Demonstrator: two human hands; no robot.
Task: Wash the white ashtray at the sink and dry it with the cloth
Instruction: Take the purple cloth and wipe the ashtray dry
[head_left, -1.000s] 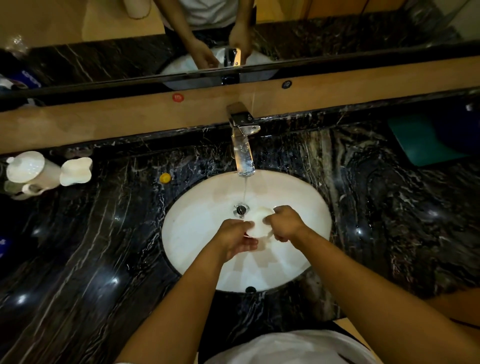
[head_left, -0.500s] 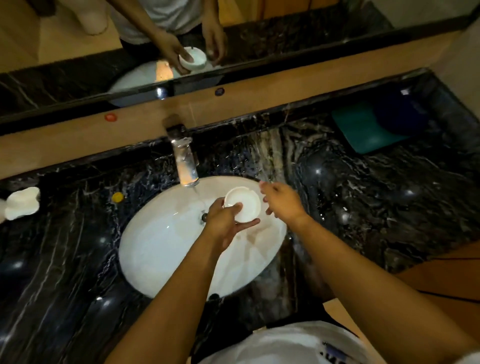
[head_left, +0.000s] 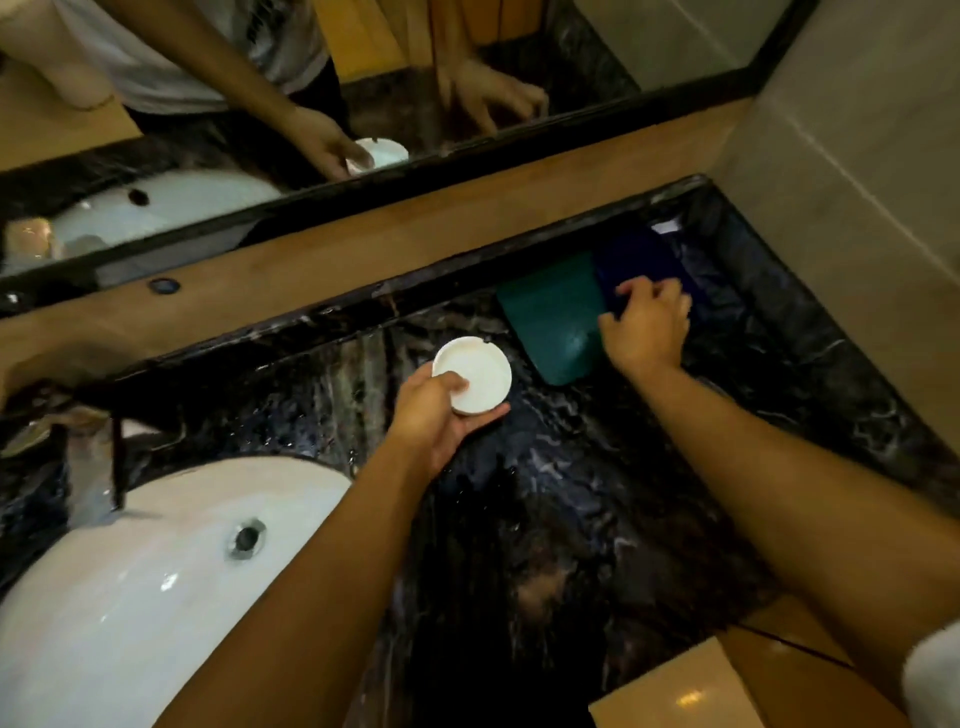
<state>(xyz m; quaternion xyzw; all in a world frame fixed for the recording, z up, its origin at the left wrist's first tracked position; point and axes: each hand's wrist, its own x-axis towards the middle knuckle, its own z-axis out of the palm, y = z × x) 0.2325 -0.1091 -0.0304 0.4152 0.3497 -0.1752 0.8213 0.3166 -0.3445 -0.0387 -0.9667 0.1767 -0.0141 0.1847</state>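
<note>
Over dark counter (head_left: 571, 493), left hand (head_left: 431, 415) gripping white ashtray (head_left: 474, 374), right hand (head_left: 644, 327) fingers on blue cloth (head_left: 639, 260), grip unclear.

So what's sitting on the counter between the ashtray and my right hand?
In the head view, the green cloth lies between the white ashtray, held in the left hand, and the right hand, which reaches the dark blue cloth.
</note>
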